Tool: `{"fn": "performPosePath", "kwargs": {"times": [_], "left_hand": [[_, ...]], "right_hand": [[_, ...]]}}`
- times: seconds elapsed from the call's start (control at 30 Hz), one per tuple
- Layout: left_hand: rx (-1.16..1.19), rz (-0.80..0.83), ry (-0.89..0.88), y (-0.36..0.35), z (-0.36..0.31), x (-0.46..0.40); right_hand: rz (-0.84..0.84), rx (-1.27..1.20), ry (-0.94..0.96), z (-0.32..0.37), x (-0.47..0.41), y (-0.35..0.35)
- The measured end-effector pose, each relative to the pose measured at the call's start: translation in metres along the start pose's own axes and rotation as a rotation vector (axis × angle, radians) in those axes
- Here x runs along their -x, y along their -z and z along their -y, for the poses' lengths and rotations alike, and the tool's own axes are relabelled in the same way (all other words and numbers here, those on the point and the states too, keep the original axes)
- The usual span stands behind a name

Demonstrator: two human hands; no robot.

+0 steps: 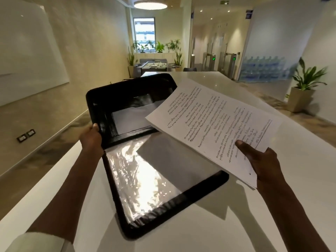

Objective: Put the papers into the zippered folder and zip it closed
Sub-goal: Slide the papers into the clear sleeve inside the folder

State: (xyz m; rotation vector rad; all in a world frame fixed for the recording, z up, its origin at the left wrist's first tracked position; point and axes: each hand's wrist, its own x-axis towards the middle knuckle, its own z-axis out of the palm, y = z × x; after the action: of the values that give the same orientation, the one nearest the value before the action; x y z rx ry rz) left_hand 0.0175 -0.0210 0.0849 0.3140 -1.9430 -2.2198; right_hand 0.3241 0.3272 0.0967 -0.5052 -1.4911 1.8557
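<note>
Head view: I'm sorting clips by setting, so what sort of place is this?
Most likely an office lobby or common area. Entry turnstiles with green lights stand at the back right, a foosball table sits under the far window, and a whiteboard hangs on the left wall.

Warm light is cast from a round ceiling lamp (150, 4); glare is seen on the folder's plastic sleeve (143, 175) below it. Edges are bent by wide-angle distortion.
</note>
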Motion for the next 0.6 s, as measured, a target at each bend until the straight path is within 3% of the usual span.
{"fn": "performPosePath", "kwargs": {"times": [0.23,0.6], "left_hand": [[-0.062,0.16,-0.033,-0.056,0.013,-0.031],[-0.071,0.303,-0.008,-0.119,0.06,-0.041]], "right_hand": [[-0.072,0.038,0.02,0.006,-0.016,0.021],[-0.036,0.005,-0.037,-0.017,-0.031,0.021]]}}
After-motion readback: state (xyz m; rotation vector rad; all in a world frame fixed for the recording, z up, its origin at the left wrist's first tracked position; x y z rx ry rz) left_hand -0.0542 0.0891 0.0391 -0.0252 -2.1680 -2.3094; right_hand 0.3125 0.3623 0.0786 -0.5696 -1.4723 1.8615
